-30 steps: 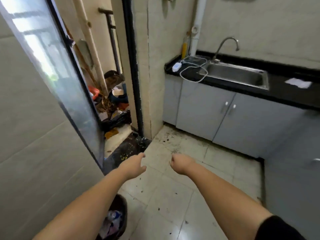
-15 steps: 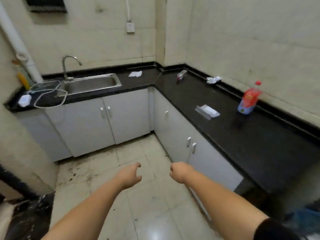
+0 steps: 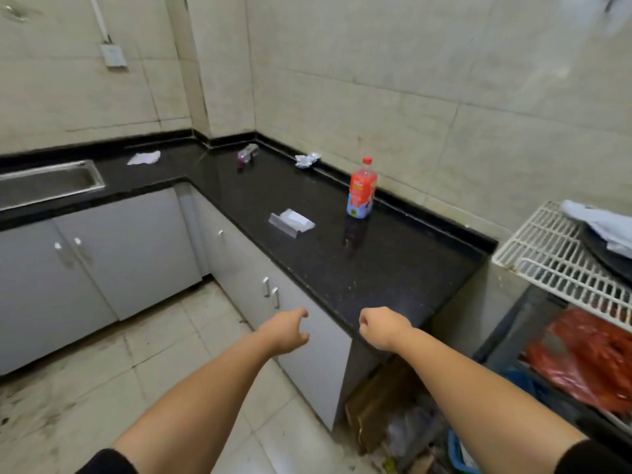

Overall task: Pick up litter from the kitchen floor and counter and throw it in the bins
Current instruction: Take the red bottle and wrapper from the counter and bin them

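1. At the far left, a steel sink (image 3: 51, 181) is set into the black L-shaped counter (image 3: 376, 268), with grey cabinet doors (image 3: 119, 254) below it and a stained tile floor (image 3: 85, 378) in front.
2. A crumpled white paper (image 3: 144, 158) lies on the counter just right of the sink, near the back wall, well apart from both hands.
3. The left hand (image 3: 285, 331) reaches out over the floor in front of the cabinets, below the counter edge; its fingers are loosely curled with thumb and fingers apart, and it holds nothing.
4. Deep in the counter's corner lies a small clear wrapper or bottle with a purple tint (image 3: 247, 154); blur hides which it is.
5. A flat white carton lying open (image 3: 291, 222) rests mid-counter, beyond and between the two hands, the closest litter to them, touching neither.
6. A crumpled silvery wrapper (image 3: 307, 160) sits against the counter's back ledge, far from the hands.
7. A plastic bottle with a red cap and red-and-blue label (image 3: 362, 189) stands upright near the wall, beyond the right hand.
8. The right hand (image 3: 384, 326) hovers at the counter's near end, fingers curled into a closed fist, nothing visible in it.
9. At the far right a white wire rack (image 3: 547, 254) sits over red plastic bags (image 3: 588, 357); cardboard and mixed rubbish (image 3: 386, 415) crowd the floor below the counter's end.
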`<state>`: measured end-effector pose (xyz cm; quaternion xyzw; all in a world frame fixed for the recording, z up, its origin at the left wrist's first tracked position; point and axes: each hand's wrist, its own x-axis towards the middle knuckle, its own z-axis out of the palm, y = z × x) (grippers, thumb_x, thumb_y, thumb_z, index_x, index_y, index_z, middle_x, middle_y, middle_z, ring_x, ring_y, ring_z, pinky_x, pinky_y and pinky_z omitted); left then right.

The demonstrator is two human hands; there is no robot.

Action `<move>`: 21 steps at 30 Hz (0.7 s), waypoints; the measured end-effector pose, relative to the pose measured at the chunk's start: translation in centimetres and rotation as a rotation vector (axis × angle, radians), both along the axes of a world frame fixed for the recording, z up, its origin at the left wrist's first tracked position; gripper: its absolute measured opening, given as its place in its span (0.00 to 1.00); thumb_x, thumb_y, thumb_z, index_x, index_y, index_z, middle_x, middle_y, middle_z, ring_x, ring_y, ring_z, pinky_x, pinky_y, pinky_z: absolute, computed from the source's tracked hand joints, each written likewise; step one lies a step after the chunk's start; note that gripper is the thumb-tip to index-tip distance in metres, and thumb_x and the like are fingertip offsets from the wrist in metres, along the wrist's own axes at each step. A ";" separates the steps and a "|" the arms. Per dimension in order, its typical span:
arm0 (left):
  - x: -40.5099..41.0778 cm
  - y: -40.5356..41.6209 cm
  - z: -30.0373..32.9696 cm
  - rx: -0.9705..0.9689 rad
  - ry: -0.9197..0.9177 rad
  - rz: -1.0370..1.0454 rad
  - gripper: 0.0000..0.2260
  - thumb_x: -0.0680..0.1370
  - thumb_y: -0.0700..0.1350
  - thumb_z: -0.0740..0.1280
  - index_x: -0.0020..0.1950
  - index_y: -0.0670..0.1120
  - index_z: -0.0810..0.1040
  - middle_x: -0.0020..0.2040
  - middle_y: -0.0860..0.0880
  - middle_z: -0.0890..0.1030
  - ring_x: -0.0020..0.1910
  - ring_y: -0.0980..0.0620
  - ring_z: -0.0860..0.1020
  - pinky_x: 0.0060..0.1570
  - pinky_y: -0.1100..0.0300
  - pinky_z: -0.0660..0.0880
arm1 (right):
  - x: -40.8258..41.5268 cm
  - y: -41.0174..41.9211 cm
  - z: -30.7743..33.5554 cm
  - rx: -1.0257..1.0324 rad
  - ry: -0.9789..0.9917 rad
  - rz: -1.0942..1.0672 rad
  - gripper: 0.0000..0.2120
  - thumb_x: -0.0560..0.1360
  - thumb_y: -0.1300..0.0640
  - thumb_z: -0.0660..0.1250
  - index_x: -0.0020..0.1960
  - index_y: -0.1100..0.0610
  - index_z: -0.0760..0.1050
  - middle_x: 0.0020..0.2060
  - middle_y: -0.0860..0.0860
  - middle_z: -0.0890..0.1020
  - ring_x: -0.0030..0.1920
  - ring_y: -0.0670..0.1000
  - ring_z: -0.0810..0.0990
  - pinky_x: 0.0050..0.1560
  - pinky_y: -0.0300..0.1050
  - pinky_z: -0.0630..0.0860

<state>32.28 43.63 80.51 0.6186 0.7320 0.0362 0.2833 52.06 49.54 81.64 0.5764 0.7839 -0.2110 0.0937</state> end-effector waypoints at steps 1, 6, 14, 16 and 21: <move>0.3 1.1 0.0 -0.001 0.001 -0.006 0.23 0.78 0.48 0.63 0.71 0.47 0.65 0.62 0.41 0.79 0.60 0.43 0.78 0.61 0.50 0.75 | 0.3 1.1 0.0 0.009 0.004 -0.007 0.15 0.79 0.56 0.53 0.62 0.57 0.72 0.59 0.55 0.79 0.56 0.56 0.78 0.56 0.50 0.74; -1.3 8.1 -0.8 0.019 -0.009 0.007 0.21 0.77 0.47 0.64 0.70 0.46 0.67 0.60 0.40 0.79 0.58 0.43 0.79 0.60 0.51 0.77 | -0.3 7.8 0.0 0.034 0.022 -0.041 0.15 0.79 0.57 0.53 0.61 0.57 0.73 0.59 0.56 0.79 0.55 0.57 0.78 0.50 0.48 0.72; -8.6 25.7 -1.4 0.017 0.078 -0.107 0.23 0.77 0.48 0.64 0.71 0.45 0.64 0.65 0.42 0.76 0.61 0.43 0.77 0.61 0.47 0.75 | -6.1 24.2 -0.3 0.085 0.044 -0.159 0.14 0.78 0.55 0.54 0.57 0.57 0.74 0.57 0.56 0.79 0.54 0.58 0.78 0.46 0.46 0.71; -10.8 30.0 -1.5 -0.012 0.107 -0.159 0.23 0.77 0.48 0.64 0.71 0.46 0.64 0.67 0.42 0.74 0.63 0.43 0.75 0.62 0.46 0.74 | -7.7 28.4 0.1 0.100 0.044 -0.194 0.13 0.78 0.55 0.54 0.56 0.57 0.74 0.56 0.56 0.79 0.54 0.58 0.78 0.46 0.46 0.72; -14.8 37.5 -2.7 -0.003 0.304 -0.239 0.28 0.78 0.48 0.61 0.76 0.49 0.55 0.74 0.42 0.61 0.73 0.41 0.62 0.68 0.44 0.68 | -9.9 37.3 2.3 0.269 0.083 -0.262 0.17 0.78 0.55 0.57 0.65 0.58 0.68 0.61 0.60 0.72 0.59 0.63 0.76 0.57 0.54 0.74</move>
